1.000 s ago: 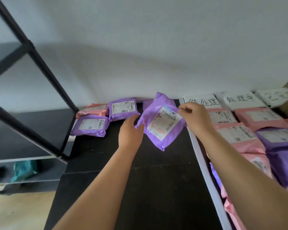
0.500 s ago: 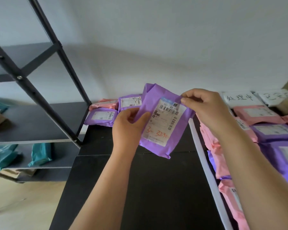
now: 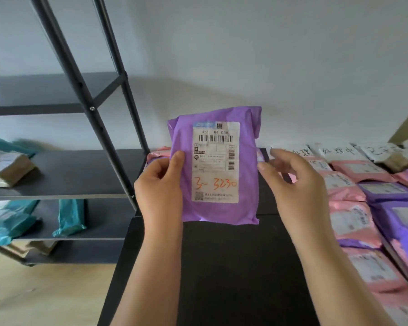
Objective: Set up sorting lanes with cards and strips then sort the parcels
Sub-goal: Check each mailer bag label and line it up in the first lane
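We find the left hand [image 3: 159, 184] clamped on the left edge of a purple plastic mailer parcel [image 3: 245, 184], which is held upright above the black tabletop [image 3: 233, 267] with its label facing us. The right hand [image 3: 295, 184] is at the opposite edge with its thumb touching. Its fingers are blurred, so we cannot tell whether it grips.

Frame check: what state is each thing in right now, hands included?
purple parcel: held upright, label facing the camera
left hand: grips the parcel's left edge, thumb on front
right hand: at the parcel's right edge; grip unclear
lane cards: flat at the lanes' far end
sorted parcels: lying flat in the lanes, labels up
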